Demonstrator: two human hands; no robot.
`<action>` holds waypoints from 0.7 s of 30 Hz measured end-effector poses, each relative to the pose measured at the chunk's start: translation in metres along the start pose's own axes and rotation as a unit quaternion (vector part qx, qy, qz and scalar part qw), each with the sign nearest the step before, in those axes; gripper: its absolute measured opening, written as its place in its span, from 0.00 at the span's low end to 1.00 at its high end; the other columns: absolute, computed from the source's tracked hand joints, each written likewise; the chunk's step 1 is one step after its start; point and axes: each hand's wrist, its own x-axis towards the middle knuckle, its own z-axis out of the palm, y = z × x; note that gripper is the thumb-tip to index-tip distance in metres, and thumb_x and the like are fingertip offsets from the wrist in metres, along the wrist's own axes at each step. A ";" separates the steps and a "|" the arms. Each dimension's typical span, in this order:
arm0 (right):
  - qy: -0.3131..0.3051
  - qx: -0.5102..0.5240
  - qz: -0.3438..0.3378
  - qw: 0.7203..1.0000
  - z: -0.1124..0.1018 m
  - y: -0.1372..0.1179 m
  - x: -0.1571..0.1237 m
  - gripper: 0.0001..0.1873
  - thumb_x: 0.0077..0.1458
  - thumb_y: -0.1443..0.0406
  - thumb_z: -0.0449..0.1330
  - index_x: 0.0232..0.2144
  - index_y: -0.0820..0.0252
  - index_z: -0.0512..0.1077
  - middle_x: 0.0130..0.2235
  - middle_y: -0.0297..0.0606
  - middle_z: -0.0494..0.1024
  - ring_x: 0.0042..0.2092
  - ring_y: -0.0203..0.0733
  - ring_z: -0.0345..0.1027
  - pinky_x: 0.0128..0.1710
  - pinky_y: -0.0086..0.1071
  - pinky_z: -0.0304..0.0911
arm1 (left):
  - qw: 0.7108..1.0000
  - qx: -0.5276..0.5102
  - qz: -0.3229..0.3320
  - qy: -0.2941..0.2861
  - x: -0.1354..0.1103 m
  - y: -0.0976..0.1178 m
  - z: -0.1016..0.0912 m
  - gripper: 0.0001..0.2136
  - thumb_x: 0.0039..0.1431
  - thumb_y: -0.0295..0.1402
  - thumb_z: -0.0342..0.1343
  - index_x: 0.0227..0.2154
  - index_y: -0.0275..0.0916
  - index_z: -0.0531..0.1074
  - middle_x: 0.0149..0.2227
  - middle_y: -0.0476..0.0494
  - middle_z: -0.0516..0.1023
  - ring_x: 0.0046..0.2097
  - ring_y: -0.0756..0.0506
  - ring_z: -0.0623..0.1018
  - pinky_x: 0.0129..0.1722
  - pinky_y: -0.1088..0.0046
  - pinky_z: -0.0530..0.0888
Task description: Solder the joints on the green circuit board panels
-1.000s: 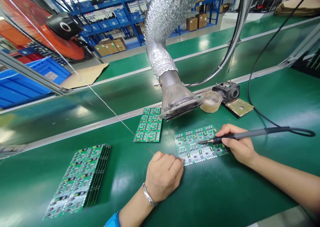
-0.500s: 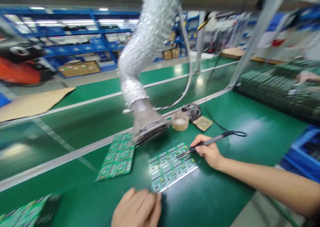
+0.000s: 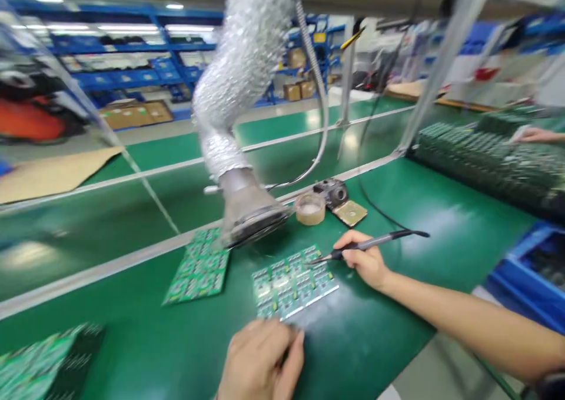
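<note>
My right hand grips a soldering iron like a pen. Its tip points left, over the right part of a green circuit board panel lying flat on the bench. My left hand is curled at the board's near edge, thumb to the right. Its fingertips are hidden, so I cannot make out what they hold, if anything. Left of this board lies a second circuit board panel, partly under the grey fume hood. More circuit boards lie at the lower left.
A silver duct hangs down to the hood. Behind the board are a tape roll and an iron stand with a yellowish sponge. Rows of boards stand at the right, with another person's hand there. A blue bin sits below.
My left hand has moved right and up along the board's near edge, its thumb now showing. The iron's tip stays over the board. The whole view has shifted slightly.
</note>
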 end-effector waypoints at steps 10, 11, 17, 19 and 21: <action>-0.014 -0.068 -0.054 0.996 -0.009 0.009 0.001 0.05 0.44 0.64 0.63 0.26 0.60 0.74 0.22 0.32 0.69 0.23 0.34 0.58 0.22 0.29 0.53 | 0.993 0.097 -0.023 0.068 0.000 -0.024 0.003 0.13 0.56 0.26 0.53 0.16 0.38 0.64 0.16 0.54 0.59 0.20 0.53 0.58 0.23 0.74 0.58; -0.012 -0.078 -0.057 0.995 -0.008 0.009 0.000 0.04 0.44 0.64 0.62 0.26 0.60 0.74 0.23 0.32 0.70 0.24 0.35 0.59 0.23 0.29 0.53 | 0.993 0.097 -0.023 0.068 0.001 -0.025 0.004 0.14 0.56 0.26 0.53 0.16 0.38 0.63 0.16 0.54 0.59 0.20 0.53 0.58 0.23 0.74 0.58; -0.025 -0.108 -0.061 0.992 -0.007 0.007 0.001 0.04 0.45 0.65 0.61 0.26 0.59 0.74 0.22 0.32 0.70 0.23 0.34 0.58 0.22 0.29 0.53 | 0.994 0.098 -0.022 0.051 0.003 -0.028 0.007 0.14 0.56 0.27 0.53 0.16 0.38 0.61 0.17 0.54 0.59 0.21 0.53 0.58 0.24 0.73 0.58; -0.030 -0.112 -0.060 0.991 -0.006 0.005 0.001 0.04 0.45 0.65 0.61 0.26 0.59 0.74 0.22 0.32 0.70 0.22 0.34 0.58 0.22 0.29 0.53 | 0.993 0.102 -0.020 0.049 0.003 -0.029 0.009 0.14 0.56 0.27 0.53 0.16 0.38 0.61 0.17 0.54 0.60 0.21 0.53 0.59 0.24 0.73 0.58; -0.032 -0.116 -0.061 0.991 -0.005 0.003 0.001 0.04 0.45 0.65 0.61 0.25 0.59 0.74 0.22 0.32 0.70 0.23 0.35 0.59 0.22 0.29 0.54 | 0.993 0.109 -0.019 0.046 0.002 -0.029 0.012 0.14 0.56 0.27 0.53 0.16 0.38 0.61 0.17 0.53 0.60 0.21 0.53 0.59 0.24 0.72 0.58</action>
